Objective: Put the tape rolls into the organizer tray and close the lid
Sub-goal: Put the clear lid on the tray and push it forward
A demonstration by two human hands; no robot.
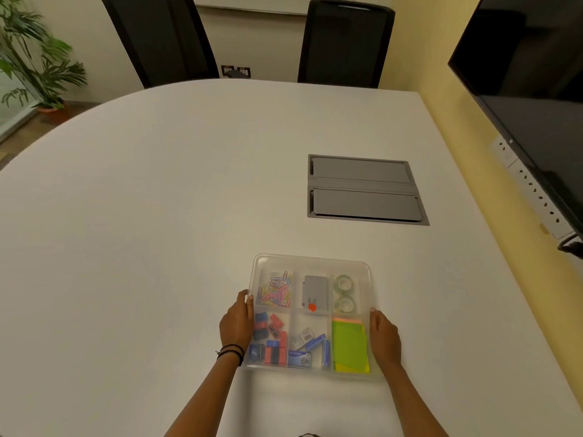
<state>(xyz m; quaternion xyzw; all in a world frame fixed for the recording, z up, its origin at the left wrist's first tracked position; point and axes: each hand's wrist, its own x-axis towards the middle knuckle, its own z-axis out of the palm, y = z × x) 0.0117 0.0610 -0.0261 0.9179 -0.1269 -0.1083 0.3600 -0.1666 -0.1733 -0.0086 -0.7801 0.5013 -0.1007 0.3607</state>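
1. Gripping the clear plastic six-compartment organizer tray [310, 313] by its two short sides, left hand [236, 323] flat against the left wall, right hand [384, 337] against the right wall, fingers of both wrapping the edges.
2. Lying over the tray, a translucent frosted lid [310, 261], contents showing hazily through it.
3. Sitting one behind the other in the far right compartment, two clear tape rolls [344, 293].
4. Filling the other compartments: coloured paper clips [275, 290], a grey rectangular box [314, 293], red and blue blocks [269, 340], green sticky notes [350, 348].
5. Resting on a white rounded table [157, 216], near its front edge, with a grey recessed panel [366, 189] well beyond.
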